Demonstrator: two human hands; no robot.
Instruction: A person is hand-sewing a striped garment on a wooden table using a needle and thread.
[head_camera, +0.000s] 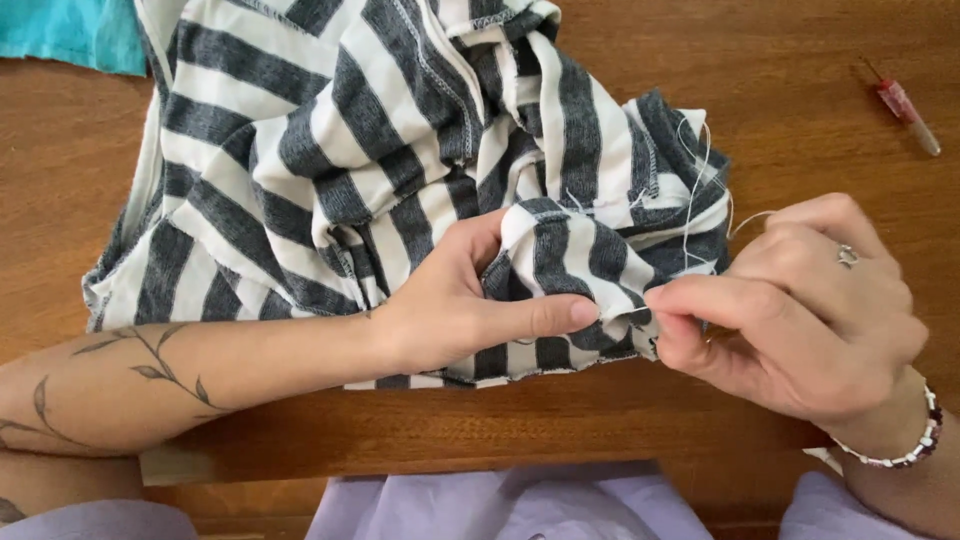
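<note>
On the wooden table (820, 60), both hands pinching striped fabric (400, 150): left hand (460, 310) thumb-out, right hand (800, 310) curled

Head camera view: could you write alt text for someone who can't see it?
Two bare hands pinch a bunched edge of grey-and-white striped fabric on a wooden table, the left hand gripping the fold, the right hand at its seam. A small red-handled tool lies far right.

Even, soft daylight; a clear view with mild softness.

I see the wooden table (780, 60) brightest along its far edge, with a faint sheen there. The hands cast only soft shadows onto the striped fabric (400, 150). Fine detail looks slightly smeared, and the lilac cloth (500, 505) below the near edge is blurred.
</note>
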